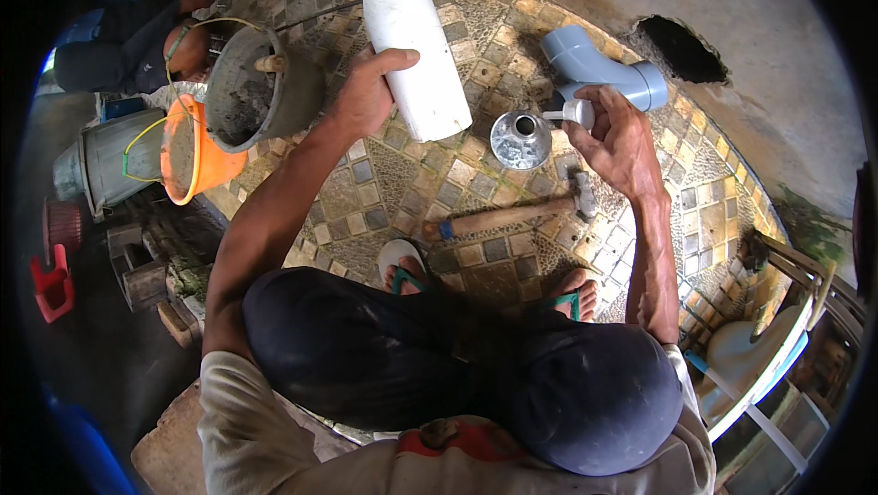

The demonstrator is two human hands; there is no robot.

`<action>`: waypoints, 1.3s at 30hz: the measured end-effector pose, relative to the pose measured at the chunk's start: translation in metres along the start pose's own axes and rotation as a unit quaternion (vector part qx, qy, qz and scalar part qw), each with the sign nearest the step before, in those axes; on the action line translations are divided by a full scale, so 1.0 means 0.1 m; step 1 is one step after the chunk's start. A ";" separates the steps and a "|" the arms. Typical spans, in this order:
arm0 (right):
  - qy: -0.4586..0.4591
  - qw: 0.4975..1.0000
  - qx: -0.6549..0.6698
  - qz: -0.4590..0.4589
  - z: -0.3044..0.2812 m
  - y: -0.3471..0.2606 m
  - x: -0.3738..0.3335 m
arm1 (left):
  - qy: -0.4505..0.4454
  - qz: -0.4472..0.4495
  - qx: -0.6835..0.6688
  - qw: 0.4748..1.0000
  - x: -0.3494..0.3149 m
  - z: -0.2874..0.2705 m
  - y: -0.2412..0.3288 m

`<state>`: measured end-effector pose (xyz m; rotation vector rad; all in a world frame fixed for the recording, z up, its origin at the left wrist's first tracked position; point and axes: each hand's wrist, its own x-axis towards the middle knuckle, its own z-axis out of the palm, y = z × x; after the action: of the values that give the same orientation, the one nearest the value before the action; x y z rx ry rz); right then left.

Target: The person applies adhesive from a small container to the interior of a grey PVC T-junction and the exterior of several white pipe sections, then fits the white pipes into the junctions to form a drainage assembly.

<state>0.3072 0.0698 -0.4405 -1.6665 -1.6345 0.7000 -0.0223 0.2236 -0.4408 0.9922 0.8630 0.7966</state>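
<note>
My left hand (370, 92) is closed around a white plastic pipe (421, 47), thumb across its near part. The pipe slants away from me, and its far end runs out of the picture. Between the fingers of my right hand (617, 138) is a white cap (578, 112) with a short pale stem pointing left. Just left of that stem, a small silver metal can (519, 149) stands on the tiles with its round neck uncovered. Behind my right hand lies a blue-grey branched pipe fitting (594, 65). A wooden-handled hammer (512, 219) rests nearer my feet.
At the left are a grey mortar bucket (242, 92), an orange bucket (183, 152) and a grey metal-looking bucket (114, 161). Another person (137, 42) is at the upper left. A dark hole (681, 48) opens in the wall. A chair-like frame (777, 358) stands right.
</note>
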 end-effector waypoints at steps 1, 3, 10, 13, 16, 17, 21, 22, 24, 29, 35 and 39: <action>-0.010 1.000 0.003 0.003 0.01 0.00 0.00 | -0.007 0.001 0.003 1.000 -0.02 -0.02 0.00; -0.032 0.999 0.008 0.006 0.05 -0.04 0.01 | -0.020 0.007 0.005 1.000 -0.03 -0.01 -0.01; -0.098 0.966 -0.195 -0.141 0.41 0.11 0.20 | -0.039 -0.002 0.029 0.999 0.14 -0.05 -0.09; -0.118 0.956 -0.205 -0.171 0.67 0.32 0.34 | -0.043 0.014 0.040 0.998 0.16 -0.05 -0.05; -0.115 0.954 -0.222 -0.167 0.78 0.53 0.40 | -0.036 0.021 0.028 0.999 0.18 -0.09 -0.02; -0.113 0.949 -0.242 -0.167 0.82 0.60 0.41 | -0.039 0.017 0.022 0.999 0.17 -0.10 -0.02; -0.122 0.960 -0.251 -0.004 0.60 0.11 0.22 | -0.019 -0.001 0.001 1.000 0.06 -0.16 0.03; -0.098 0.967 -0.228 0.050 0.54 0.14 0.17 | -0.019 -0.006 -0.011 1.000 0.07 -0.17 0.03; -0.040 0.980 -0.189 0.050 0.43 0.25 0.05 | -0.015 -0.018 -0.030 0.999 0.08 -0.21 0.01; -0.026 0.969 -0.231 0.083 0.49 0.42 0.20 | -0.043 -0.042 -0.053 0.997 0.18 -0.30 -0.02; -0.051 0.962 -0.231 0.135 0.44 0.37 0.22 | -0.094 -0.049 0.018 0.994 0.19 -0.23 0.05; -0.058 0.962 -0.207 0.167 0.33 0.41 0.10 | -0.113 -0.051 0.022 0.992 0.12 -0.16 0.07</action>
<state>0.3073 0.0846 -0.4916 -2.2770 -1.6809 0.6547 -0.0322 0.2418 -0.4418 1.0460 0.7310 0.5673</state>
